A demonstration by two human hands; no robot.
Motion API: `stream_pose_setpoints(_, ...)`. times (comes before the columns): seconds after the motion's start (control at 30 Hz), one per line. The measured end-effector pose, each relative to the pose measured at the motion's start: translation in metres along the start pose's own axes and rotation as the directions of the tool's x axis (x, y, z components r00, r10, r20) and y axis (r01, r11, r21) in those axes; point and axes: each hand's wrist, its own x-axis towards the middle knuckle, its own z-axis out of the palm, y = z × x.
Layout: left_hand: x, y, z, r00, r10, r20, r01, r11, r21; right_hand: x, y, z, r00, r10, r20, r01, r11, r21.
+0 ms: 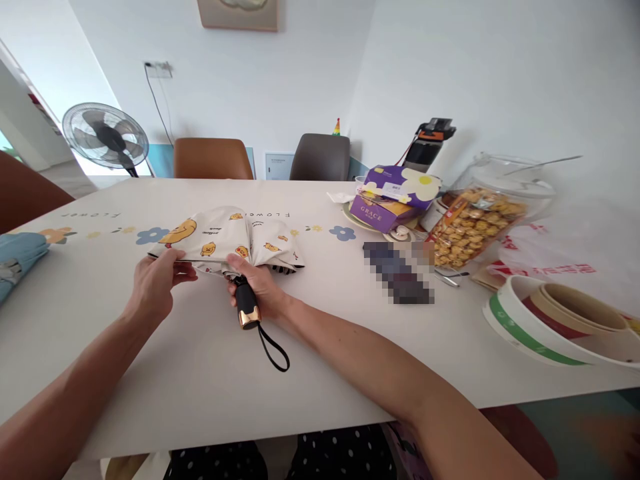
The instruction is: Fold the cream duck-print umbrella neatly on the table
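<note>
A folding umbrella (225, 233) in cream fabric with yellow duck prints lies loosely gathered over the table. Its black and gold handle points toward me, with a black wrist strap (274, 350) hanging off the end. My right hand (260, 287) is closed around the umbrella where the handle meets the fabric, thumb on top of the cloth. On the left side, my left hand (160, 277) pinches the edge of a fabric panel between thumb and fingers. The umbrella's ribs are mostly hidden under the cloth.
Right of the umbrella are a pixelated dark object (397, 273), purple tissue packs (385, 207), a clear snack jar (480, 220) and paper tubs (530, 320). A blue folded item (20, 260) lies at the left edge. Chairs (214, 159) and a fan (106, 135) stand beyond the table.
</note>
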Motion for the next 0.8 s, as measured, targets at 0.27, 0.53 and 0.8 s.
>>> stream_pose_setpoints(0.27, 0.007, -0.006, -0.005, 1.0, 0.005, 0.03, -0.008, 0.997, 0.077, 0.002, 0.001, -0.001, 0.999, -0.012, -0.037, 0.011, 1.0, -0.017)
stream_pose_setpoints(0.53, 0.043, -0.012, -0.022, 0.981, -0.16, 0.108, 0.139, 0.973, 0.182, -0.012, 0.004, 0.011, 0.991, 0.039, -0.127, -0.075, 0.953, -0.293)
stream_pose_setpoints(0.8, 0.043, -0.004, -0.025, 0.912, -0.226, 0.343, 0.247, 0.969, -0.018, -0.01, 0.011, 0.012, 0.978, -0.092, -0.188, 0.004, 0.907, -0.421)
